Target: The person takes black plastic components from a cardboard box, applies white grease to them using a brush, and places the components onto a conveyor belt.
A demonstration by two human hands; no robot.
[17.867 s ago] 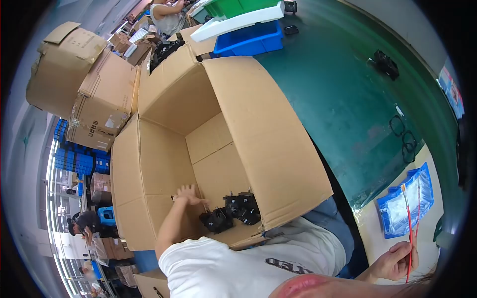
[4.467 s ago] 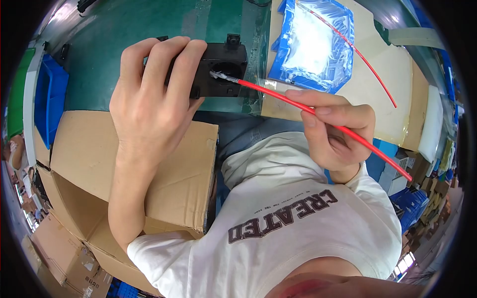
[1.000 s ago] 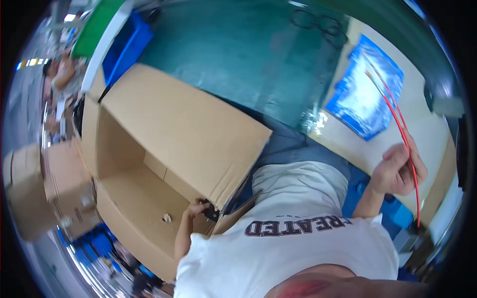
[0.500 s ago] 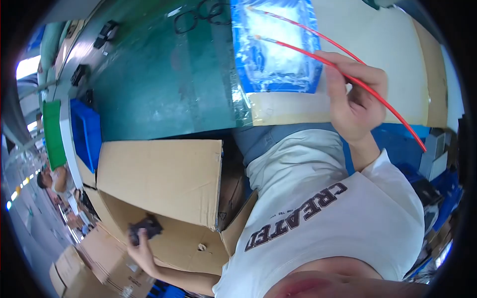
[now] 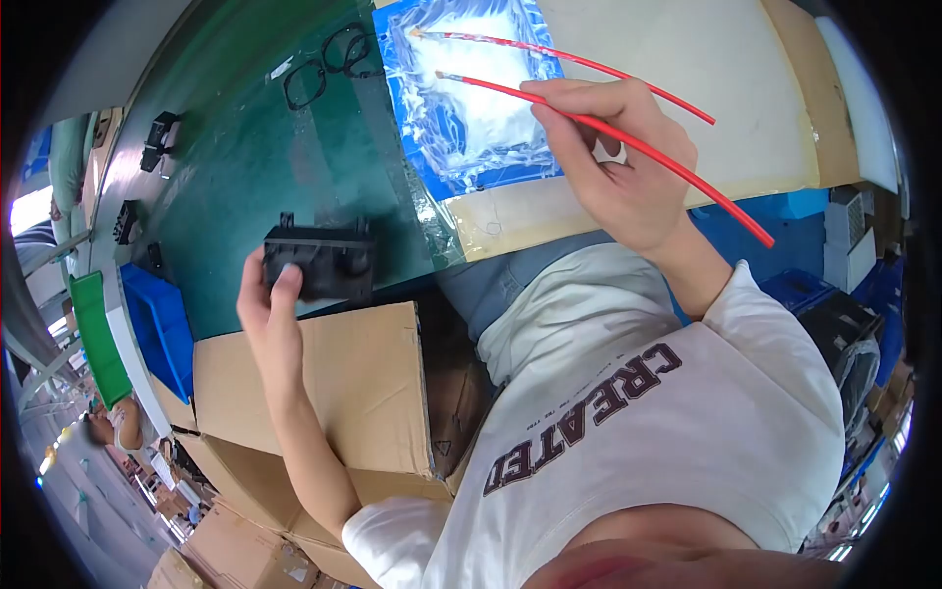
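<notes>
1. Black plastic forms the unit (image 5: pixel 322 253) clamped in the left hand (image 5: pixel 272 312); slight blur softens its details, and the fingertips behind it are hidden.
2. Red-handled, the gripped brush (image 5: pixel 706 187) passes through the right hand (image 5: pixel 638 162), its tip above the blue tray (image 5: pixel 417 123) beyond that hand's left side. Whether the bristles touch the white paste (image 5: pixel 481 113) cannot be told.
3. Alongside, a second brush (image 5: pixel 608 71) lies with its tip over the paste, its handle crossing just beyond the right hand.
4. The picture's top border cuts off the tray's far end.
5. Nearer the body than the left hand, the forearm (image 5: pixel 309 447) crosses a cardboard box (image 5: pixel 373 393), and most of its inside is out of sight.
6. Just under the unit runs the near edge of the green surface (image 5: pixel 231 206); whether the unit touches it is unclear.
7. Both hands are well apart, the tray's near side lying between and beyond them. Open green stretches beyond the left hand; bare pale board (image 5: pixel 751 74) gives room to the right of the right hand.
</notes>
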